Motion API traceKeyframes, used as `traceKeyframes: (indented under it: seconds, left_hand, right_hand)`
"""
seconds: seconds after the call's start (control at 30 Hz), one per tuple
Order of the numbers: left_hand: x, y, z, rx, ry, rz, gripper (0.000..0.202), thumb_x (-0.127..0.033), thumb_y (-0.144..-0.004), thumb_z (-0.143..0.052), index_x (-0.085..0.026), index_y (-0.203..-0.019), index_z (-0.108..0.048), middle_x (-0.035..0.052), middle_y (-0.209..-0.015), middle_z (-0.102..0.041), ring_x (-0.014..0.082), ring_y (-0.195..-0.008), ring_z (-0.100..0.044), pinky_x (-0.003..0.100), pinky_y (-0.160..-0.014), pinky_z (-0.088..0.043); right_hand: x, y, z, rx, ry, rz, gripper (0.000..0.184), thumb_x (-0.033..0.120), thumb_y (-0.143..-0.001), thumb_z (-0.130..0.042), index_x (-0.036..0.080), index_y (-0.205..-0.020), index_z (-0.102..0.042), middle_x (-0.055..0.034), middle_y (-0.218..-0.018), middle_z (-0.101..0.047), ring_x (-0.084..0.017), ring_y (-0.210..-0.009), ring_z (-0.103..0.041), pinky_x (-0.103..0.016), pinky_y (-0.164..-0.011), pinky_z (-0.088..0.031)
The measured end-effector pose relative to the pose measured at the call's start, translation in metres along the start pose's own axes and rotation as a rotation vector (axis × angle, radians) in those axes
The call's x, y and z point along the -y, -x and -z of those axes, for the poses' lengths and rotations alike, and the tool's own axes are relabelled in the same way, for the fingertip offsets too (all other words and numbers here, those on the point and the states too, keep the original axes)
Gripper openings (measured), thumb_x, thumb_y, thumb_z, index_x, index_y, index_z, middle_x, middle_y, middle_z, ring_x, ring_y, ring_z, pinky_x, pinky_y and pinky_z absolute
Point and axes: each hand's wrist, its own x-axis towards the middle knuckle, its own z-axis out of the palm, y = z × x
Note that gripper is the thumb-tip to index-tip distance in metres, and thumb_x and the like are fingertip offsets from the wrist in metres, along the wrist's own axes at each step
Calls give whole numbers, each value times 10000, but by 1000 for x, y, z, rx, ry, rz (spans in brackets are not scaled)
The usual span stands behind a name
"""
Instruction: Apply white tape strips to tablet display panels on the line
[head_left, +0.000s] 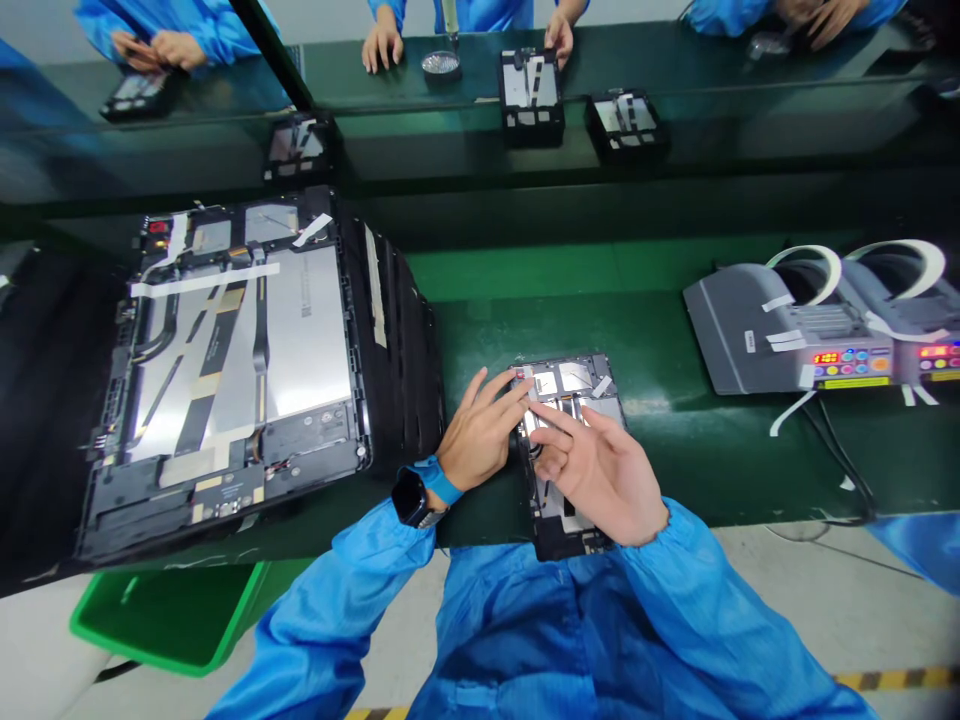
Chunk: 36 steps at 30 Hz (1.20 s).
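Observation:
An opened tablet (580, 375) lies on the green bench in front of me, its silver inner parts and dark ribbon cables showing and a white tape strip at its upper right. My left hand (484, 428) reaches over its upper left edge with fingers stretched out, fingertips on the corner area. My right hand (606, 478) is above the tablet's middle, palm partly turned up. Its index finger points to the same corner, close to the left fingertips, while the other fingers bend loosely. Whether anything tiny lies between the fingertips is hidden.
A tall stack of opened tablets (247, 330) stands at left. Tape dispensers (825, 330) with lit displays and cables (840, 455) sit at right. Below the bench edge is a green bin (169, 615). Across the bench, co-workers' hands (384, 40) are near more tablet stacks (531, 95).

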Motion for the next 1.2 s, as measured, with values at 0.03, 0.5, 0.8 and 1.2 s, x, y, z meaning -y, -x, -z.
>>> traceKeyframes:
  seconds: [0.03,0.5,0.8,1.2]
  left_hand:
    - [0,0,0,1,-1,2,487,-19,-928,-451,-178,-1343,-651,105,-1553,-607,342,-1528,-450,699,-1266,-302]
    - [2,1,-6,-56,30,27,479,-21,-948,-426,-199,-1315,-678,74,-1531,-632,315,-1504,-470,693,-1264,-292]
    - [2,2,-7,-49,34,50,502,-21,-941,-424,-206,-1332,-678,60,-1553,-613,326,-1487,-475,667,-1248,-296]
    - [3,2,-8,-74,85,57,621,-3,-897,-409,-185,-1460,-596,82,-1534,-624,309,-1433,-492,587,-1221,-324]
  right_hand:
    - [-1,4,1,10,47,-3,491,506,-1004,-497,141,-1250,-714,-115,-966,-791,-197,-706,-646,-372,-730,-526]
    - [24,-45,23,-61,2205,972,323,140,-1041,-498,156,-1247,-747,-107,-898,-681,-257,-861,-585,-372,-756,-461]
    - [20,-49,22,-68,2136,1024,282,169,-1062,-500,161,-1026,-780,-102,-878,-689,-244,-861,-596,-368,-780,-466]
    - [20,-48,29,-27,2160,1051,307,187,-1071,-489,140,-1073,-793,-101,-843,-675,-251,-850,-574,-376,-776,-473]
